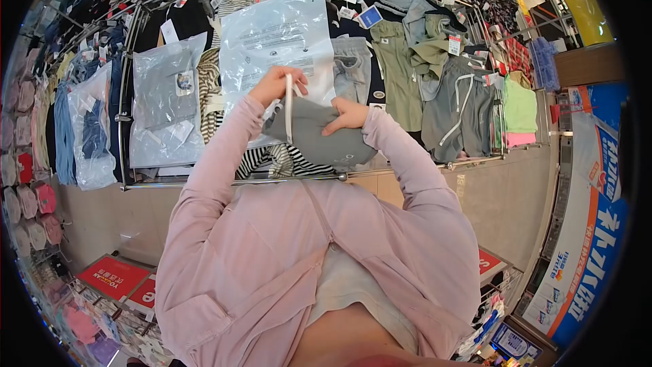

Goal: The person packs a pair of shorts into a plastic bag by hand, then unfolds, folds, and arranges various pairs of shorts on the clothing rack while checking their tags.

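Observation:
Above the front edge of the rack I hold a folded grey garment with a small pale print near its lower edge. My left hand is closed at the garment's upper left, where a white cord hangs down. At the upper right, my right hand grips the grey cloth, thumb on top. Just behind both hands lies a large clear plastic bag with printed text. Black-and-white striped cloth shows below the garment.
A metal display rack carries folded clothes. To the left lie bagged grey clothing and bagged denim. Olive trousers and grey shorts with a white drawstring are on the right. Red signs stand behind me.

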Demonstrator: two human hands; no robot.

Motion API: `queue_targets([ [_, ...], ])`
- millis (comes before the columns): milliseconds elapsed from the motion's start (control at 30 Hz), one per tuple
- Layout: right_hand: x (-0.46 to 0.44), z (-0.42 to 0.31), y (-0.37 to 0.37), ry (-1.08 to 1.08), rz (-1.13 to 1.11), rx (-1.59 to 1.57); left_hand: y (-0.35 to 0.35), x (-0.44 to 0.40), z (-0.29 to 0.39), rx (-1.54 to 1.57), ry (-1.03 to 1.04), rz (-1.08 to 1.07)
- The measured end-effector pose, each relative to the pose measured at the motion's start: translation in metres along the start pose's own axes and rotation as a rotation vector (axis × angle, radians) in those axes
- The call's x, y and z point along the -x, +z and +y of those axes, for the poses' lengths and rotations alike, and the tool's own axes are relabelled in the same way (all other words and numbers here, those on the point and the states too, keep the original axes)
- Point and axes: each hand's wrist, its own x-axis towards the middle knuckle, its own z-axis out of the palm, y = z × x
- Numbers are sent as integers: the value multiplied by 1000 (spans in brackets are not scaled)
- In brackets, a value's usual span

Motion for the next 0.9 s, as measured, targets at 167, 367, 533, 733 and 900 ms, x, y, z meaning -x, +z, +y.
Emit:
queue_targets([
  [167,24,-21,1,-647,-49,403,-31,-10,-23,17,-236,-212],
  [367,46,-38,4,-994,143,46,14,-2,-57,53,-3,-533],
  [533,62,10,4,-639,58,-406,38,44,-71,-247,10,-149],
  [733,111,87,9,-381,661,-917,16,108,-98,-1385,397,353],
  [900,121,89,4,-373,1020,-1251,-12,96,-143,-1499,422,359],
])
